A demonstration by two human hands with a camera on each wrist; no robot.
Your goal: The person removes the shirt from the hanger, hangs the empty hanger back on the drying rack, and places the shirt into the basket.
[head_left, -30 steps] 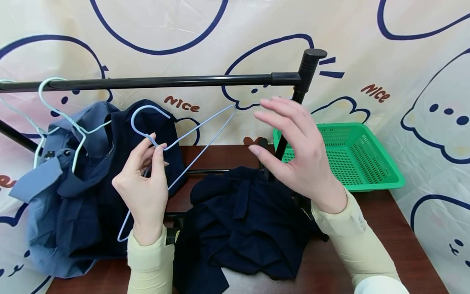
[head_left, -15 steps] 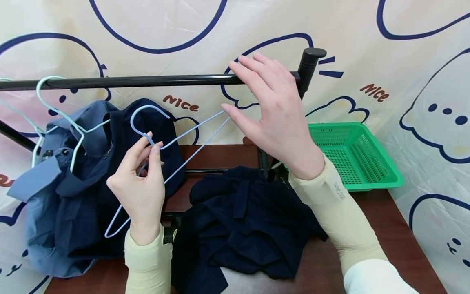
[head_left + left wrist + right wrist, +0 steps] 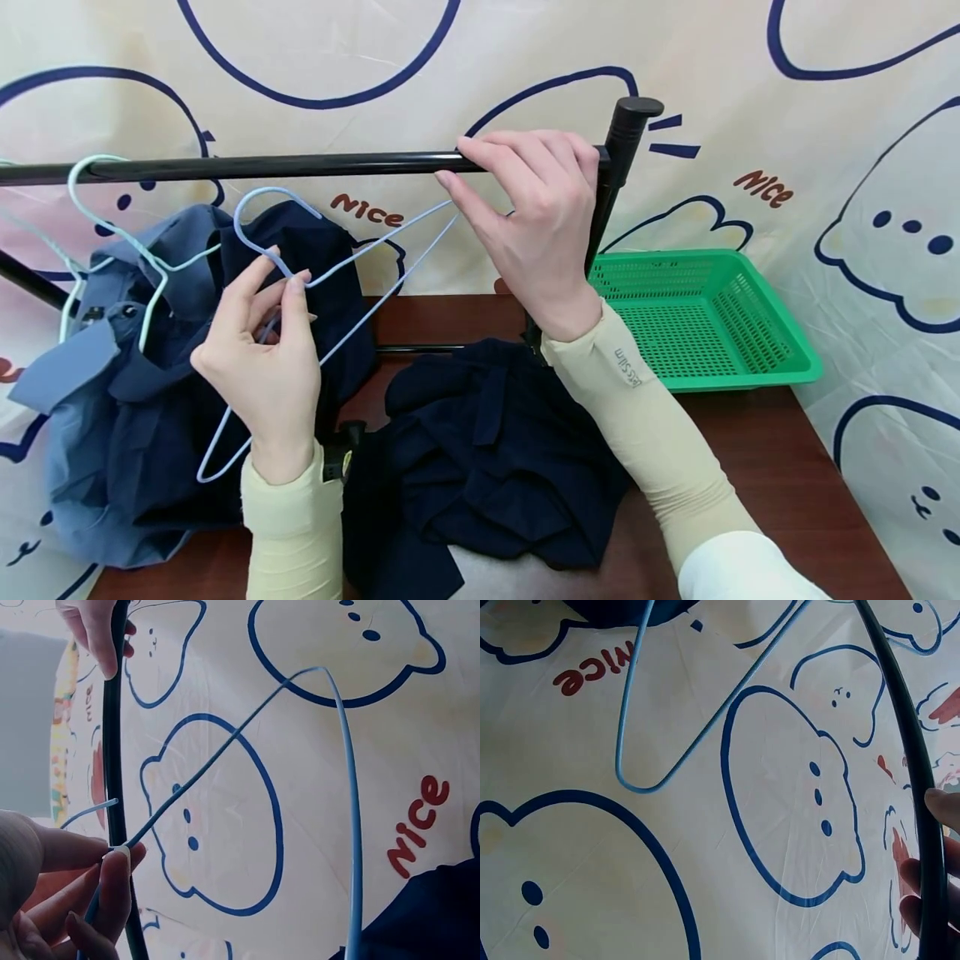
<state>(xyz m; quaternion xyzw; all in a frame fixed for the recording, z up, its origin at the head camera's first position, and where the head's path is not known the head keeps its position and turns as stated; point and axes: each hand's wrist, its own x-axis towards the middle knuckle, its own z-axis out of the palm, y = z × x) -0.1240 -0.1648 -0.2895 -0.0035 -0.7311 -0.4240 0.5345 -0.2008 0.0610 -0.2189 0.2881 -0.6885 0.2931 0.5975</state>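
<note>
My left hand (image 3: 258, 367) pinches a light blue wire hanger (image 3: 377, 312) at the neck below its hook. The hanger carries no garment, and its hook stands below the rail. My right hand (image 3: 532, 225) holds the black rail (image 3: 300, 166) of a clothes rack near its right end. In the right wrist view the thumb and fingers (image 3: 943, 810) curl round the rail (image 3: 900, 705). The left wrist view has the hanger (image 3: 214, 757) rising from the left fingertips, with the rail just behind them.
Blue and navy garments (image 3: 82, 467) hang at the left beside mint green hangers (image 3: 153, 262). A crumpled navy garment (image 3: 517, 467) lies on the brown table (image 3: 795, 492) below my hands. At the back right stands a green plastic basket (image 3: 705, 325). A patterned cloth backdrop (image 3: 712, 50) is behind the rack.
My right hand has moved left and up to the rail, and its fingers have closed round it. My left hand has shifted slightly left with the hanger.
</note>
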